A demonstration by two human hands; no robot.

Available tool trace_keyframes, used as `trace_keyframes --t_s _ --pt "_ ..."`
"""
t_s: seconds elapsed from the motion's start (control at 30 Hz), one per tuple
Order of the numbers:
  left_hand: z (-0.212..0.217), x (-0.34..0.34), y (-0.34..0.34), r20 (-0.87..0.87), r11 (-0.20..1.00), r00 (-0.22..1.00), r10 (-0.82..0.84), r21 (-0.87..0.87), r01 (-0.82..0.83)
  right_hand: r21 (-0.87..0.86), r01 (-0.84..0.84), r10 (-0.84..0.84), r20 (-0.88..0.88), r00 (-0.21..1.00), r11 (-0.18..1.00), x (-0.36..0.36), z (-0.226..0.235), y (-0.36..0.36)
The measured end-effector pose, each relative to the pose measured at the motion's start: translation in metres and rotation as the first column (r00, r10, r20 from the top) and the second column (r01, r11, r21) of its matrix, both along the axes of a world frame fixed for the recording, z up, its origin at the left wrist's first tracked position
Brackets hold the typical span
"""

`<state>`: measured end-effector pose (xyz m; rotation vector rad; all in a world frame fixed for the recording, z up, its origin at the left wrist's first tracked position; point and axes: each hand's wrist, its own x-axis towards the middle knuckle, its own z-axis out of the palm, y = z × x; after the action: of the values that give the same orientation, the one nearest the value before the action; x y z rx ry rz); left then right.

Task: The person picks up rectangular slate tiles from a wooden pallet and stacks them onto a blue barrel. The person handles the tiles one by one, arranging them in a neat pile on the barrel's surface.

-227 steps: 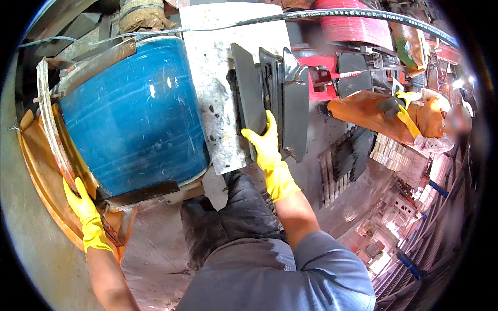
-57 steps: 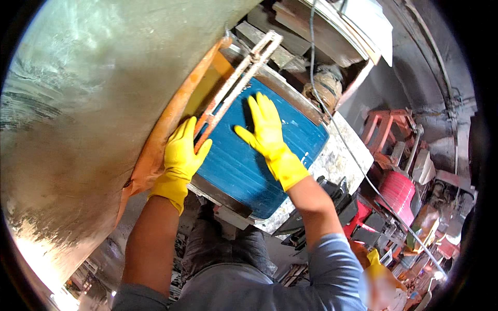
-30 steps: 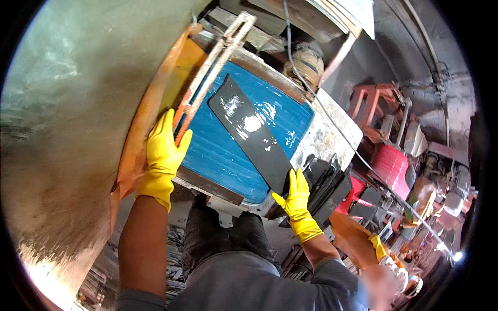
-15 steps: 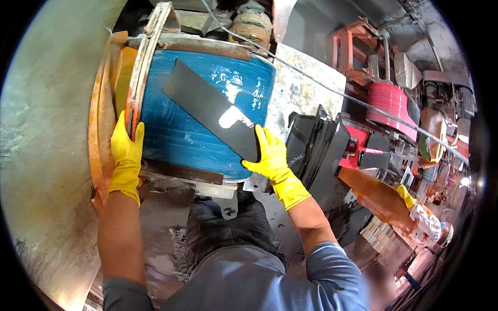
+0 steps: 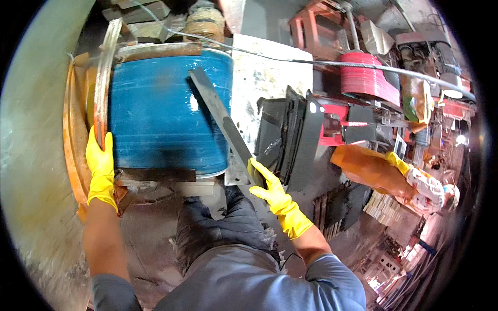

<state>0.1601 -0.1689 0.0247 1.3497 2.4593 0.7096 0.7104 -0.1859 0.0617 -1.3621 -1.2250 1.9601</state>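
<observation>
My right hand [image 5: 272, 189], in a yellow rubber glove, is closed on the near end of a long dark grey slab [image 5: 220, 114]. The slab stands tilted on its edge, slanting across the right side of a wet blue belt [image 5: 166, 119]; whether its far end touches the belt I cannot tell. My left hand [image 5: 100, 163], gloved alike, is closed around the near end of a worn orange-and-white bar [image 5: 106, 67] along the belt's left side. Right of the belt, several dark slabs [image 5: 295, 140] lean together in a stack.
A pale board [image 5: 272, 78] lies behind the slab stack. A cable [image 5: 358, 65] crosses above the work area. Red machinery [image 5: 365, 78] stands at the far right. Another person [image 5: 425, 186] in an orange apron and yellow gloves works there. An orange sheet [image 5: 72, 135] borders the left.
My right hand has tipped the slab from lying flat on the belt up onto its edge and moved it to the belt's right side. My left hand stays on the bar. The view has shifted.
</observation>
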Motion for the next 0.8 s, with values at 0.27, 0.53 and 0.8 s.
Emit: trace_keyframes --t_s 0.27,0.53,0.8 --pt "-0.013 -0.008 -0.002 -0.027 0.999 0.998 -0.052 0.009 0.053 0.049 0.443 -0.446 0.084 0.891 0.895 0.066 -0.007 -0.042" --pt "-0.022 -0.019 -0.003 -0.09 0.999 0.995 -0.04 -0.036 0.037 0.582 0.359 -0.672 0.514 0.532 0.729 0.151 -0.042 -0.053" --pt "-0.029 -0.03 -0.005 -0.105 0.998 0.993 -0.047 -0.055 0.042 0.464 0.018 -0.447 0.842 0.3 0.886 0.204 -0.125 -0.08"
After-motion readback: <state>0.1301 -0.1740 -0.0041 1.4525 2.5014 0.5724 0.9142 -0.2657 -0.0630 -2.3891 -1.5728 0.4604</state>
